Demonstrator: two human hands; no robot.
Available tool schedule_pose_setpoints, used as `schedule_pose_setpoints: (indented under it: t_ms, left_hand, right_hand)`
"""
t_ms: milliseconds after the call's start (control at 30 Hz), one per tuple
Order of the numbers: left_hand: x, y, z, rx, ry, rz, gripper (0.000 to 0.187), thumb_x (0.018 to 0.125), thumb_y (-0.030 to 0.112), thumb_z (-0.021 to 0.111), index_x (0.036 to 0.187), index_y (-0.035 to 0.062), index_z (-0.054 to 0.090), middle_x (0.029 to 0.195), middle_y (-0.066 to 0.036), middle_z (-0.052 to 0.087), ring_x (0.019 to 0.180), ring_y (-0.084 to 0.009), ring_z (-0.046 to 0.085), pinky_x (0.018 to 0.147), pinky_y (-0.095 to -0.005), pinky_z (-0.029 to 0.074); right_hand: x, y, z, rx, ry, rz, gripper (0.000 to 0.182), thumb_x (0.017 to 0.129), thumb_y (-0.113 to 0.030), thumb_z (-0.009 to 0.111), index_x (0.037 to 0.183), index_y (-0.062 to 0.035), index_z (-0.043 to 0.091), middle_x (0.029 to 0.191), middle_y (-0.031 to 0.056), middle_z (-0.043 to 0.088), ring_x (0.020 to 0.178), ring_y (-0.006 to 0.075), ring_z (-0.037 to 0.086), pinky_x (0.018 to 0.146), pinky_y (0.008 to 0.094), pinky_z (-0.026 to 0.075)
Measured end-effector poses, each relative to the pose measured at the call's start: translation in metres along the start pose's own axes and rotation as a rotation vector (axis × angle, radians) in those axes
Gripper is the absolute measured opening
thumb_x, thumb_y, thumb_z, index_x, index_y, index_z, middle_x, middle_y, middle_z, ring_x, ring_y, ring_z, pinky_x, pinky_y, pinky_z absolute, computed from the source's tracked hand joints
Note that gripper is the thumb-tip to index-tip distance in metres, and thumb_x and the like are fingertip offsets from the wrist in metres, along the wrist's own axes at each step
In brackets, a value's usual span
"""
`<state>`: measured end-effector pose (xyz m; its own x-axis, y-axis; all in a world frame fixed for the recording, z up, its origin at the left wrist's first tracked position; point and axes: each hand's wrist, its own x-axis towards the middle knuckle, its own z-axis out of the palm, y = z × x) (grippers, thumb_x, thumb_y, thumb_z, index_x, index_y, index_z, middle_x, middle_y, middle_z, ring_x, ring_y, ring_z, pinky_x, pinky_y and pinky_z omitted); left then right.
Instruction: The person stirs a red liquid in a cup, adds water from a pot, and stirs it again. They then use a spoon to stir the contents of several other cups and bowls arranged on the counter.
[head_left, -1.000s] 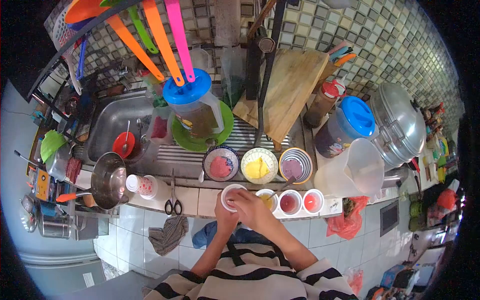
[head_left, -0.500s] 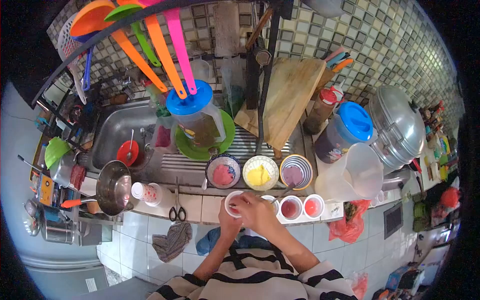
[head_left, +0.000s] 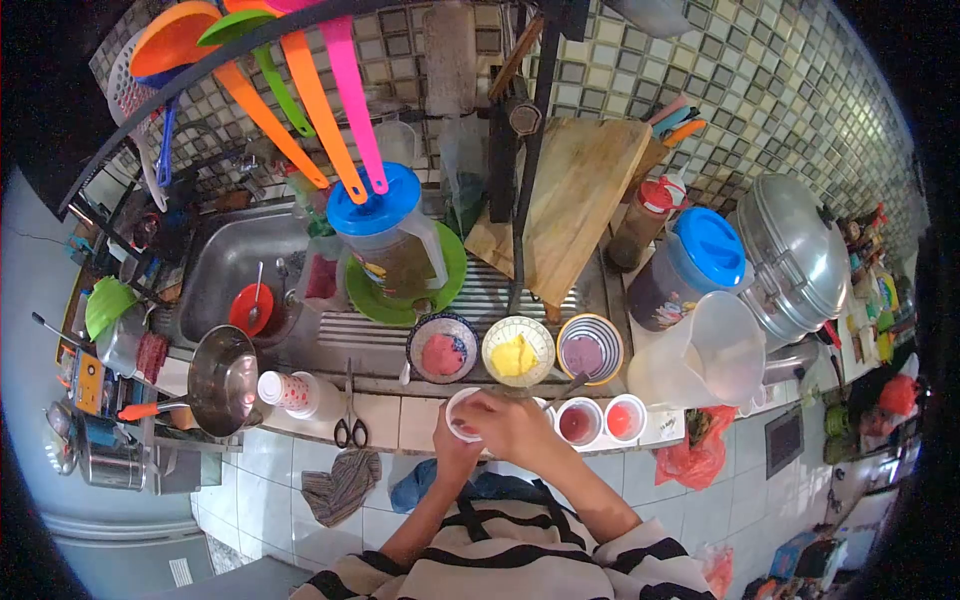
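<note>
My left hand (head_left: 455,446) is closed around a small white cup (head_left: 456,402) at the counter's front edge. Over the cup's mouth is my right hand (head_left: 518,430), its fingers bent together and dipping to the rim. Whatever they pinch, if anything, is hidden and blurred. To the right stand two white cups with red contents, one cup (head_left: 578,423) nearer and another cup (head_left: 626,418) beyond it. Behind my hands is a row of bowls: a bowl of pink paste (head_left: 442,352), a bowl of yellow paste (head_left: 515,356) and a striped bowl of purple paste (head_left: 590,352).
Scissors (head_left: 350,425), stacked cups (head_left: 290,393) and a saucepan (head_left: 224,378) lie along the counter to the left. A lidded jug (head_left: 385,255) stands on a green plate beside the sink (head_left: 215,262). A large clear pitcher (head_left: 705,350) is at right. Ladles (head_left: 275,120) hang overhead.
The fingers of my right hand have dipped and shifted slightly left over the cup. My left hand still holds the cup. The whole view has moved a little.
</note>
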<state>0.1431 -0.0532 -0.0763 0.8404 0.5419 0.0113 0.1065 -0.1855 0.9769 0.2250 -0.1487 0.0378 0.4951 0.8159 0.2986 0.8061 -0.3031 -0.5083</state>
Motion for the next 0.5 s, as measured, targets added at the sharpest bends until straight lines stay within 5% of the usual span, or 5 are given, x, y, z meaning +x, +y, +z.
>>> schedule_pose_setpoints:
  t_ms: [133,200,233,300,500]
  left_hand:
    - [0.000,-0.009,0.003,0.237,0.027,0.201,0.046,0.068,0.009,0.068,0.109,0.0028,0.048,0.099,-0.012,0.056,0.092,-0.0229,0.057,0.079,-0.0316,0.045]
    - [-0.003,-0.025,0.012,-0.714,0.065,-0.206,0.044,0.068,0.007,0.067,0.108,0.0026,0.049,0.099,-0.013,0.056,0.092,-0.0215,0.057,0.079,-0.0311,0.045]
    - [-0.004,-0.024,0.008,-0.711,0.069,-0.199,0.044,0.068,0.007,0.067,0.108,0.0026,0.049,0.099,-0.013,0.056,0.092,-0.0215,0.057,0.079,-0.0311,0.045]
    - [-0.002,-0.017,-0.001,0.060,0.004,0.170,0.044,0.067,0.007,0.067,0.107,0.0025,0.049,0.100,-0.013,0.056,0.092,-0.0213,0.057,0.079,-0.0308,0.045]
    - [0.003,-0.008,-0.006,0.172,0.003,0.238,0.047,0.063,0.006,0.069,0.106,0.0023,0.050,0.098,-0.012,0.058,0.090,-0.0243,0.058,0.078,-0.0320,0.046]
  right_hand:
    - [0.002,-0.004,0.006,0.029,-0.043,-0.040,0.027,0.067,-0.011,0.060,0.093,-0.0175,0.060,0.086,0.0000,0.056,0.074,0.0216,0.062,0.058,0.0332,0.053]
    - [0.001,-0.005,0.006,0.038,-0.046,-0.104,0.029,0.067,-0.011,0.060,0.095,-0.0185,0.060,0.086,-0.0003,0.056,0.073,0.0214,0.062,0.056,0.0335,0.053]
    - [-0.001,-0.004,0.007,0.039,-0.043,-0.111,0.029,0.067,-0.011,0.060,0.095,-0.0185,0.060,0.086,-0.0003,0.056,0.073,0.0214,0.062,0.056,0.0335,0.053]
    - [-0.006,0.000,0.008,0.030,-0.061,-0.121,0.028,0.067,-0.012,0.059,0.094,-0.0184,0.060,0.087,-0.0016,0.056,0.070,0.0206,0.062,0.053,0.0334,0.052]
    - [-0.003,-0.010,-0.004,-0.035,-0.024,-0.047,0.026,0.068,-0.014,0.059,0.093,-0.0186,0.061,0.088,-0.0016,0.058,0.069,0.0208,0.062,0.054,0.0337,0.052]
